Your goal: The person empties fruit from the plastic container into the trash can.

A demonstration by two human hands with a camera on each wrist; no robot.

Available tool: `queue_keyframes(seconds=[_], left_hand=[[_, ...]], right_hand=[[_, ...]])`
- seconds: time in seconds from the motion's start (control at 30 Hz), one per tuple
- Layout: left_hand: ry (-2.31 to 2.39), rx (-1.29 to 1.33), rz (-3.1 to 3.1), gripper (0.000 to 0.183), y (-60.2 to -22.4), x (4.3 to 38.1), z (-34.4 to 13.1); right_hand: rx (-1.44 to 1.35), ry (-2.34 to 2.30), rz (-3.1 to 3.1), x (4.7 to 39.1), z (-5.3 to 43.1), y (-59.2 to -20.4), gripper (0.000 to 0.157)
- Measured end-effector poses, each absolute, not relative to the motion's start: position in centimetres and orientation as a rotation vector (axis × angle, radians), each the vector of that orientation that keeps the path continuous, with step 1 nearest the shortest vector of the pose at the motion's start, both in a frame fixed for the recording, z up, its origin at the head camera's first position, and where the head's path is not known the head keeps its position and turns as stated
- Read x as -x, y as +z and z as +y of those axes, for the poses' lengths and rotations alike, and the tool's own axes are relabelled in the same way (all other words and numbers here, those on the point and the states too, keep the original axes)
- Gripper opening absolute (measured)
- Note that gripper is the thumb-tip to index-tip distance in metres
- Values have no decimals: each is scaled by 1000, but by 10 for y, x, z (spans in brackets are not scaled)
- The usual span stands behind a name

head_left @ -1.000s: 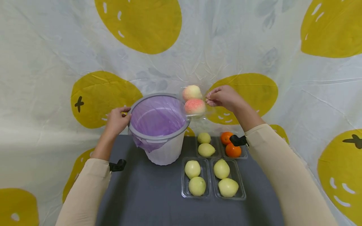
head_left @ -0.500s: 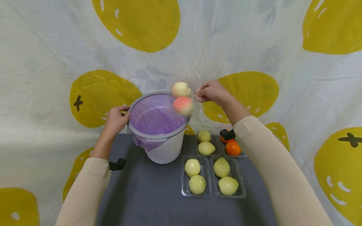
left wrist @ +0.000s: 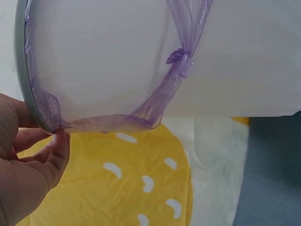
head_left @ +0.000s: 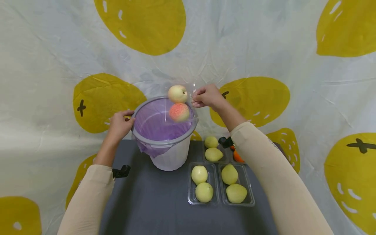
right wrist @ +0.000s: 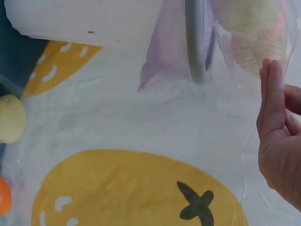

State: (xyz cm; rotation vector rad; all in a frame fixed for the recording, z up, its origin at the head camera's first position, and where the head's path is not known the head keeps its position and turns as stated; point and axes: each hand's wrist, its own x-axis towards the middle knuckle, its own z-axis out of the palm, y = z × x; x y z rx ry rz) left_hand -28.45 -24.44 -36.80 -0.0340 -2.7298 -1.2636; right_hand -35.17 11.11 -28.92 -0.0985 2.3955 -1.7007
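With the bucket rim [head_left: 168,143] pinched by the left hand [head_left: 119,124], the tray edge [right wrist: 254,46] by the right hand [head_left: 207,96], peaches [head_left: 178,112] may be dropped through slippage.

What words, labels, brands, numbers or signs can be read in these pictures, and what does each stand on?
None can be read.
Right sleeve: a short row of dark marks that looks like lettering, too small to read.
White bin: one small dark mark in the right wrist view, too small to make out.
Held clear tray: no label visible.
Backdrop: printed pictures, no visible text.
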Motion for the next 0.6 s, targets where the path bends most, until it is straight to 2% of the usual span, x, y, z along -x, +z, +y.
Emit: queue_keyframes(seconds=[0.6], left_hand=[[-1267,19,-2731,42,-372,287,-241]], right_hand=[[292,-1637,2464,358,92,-303,14]])
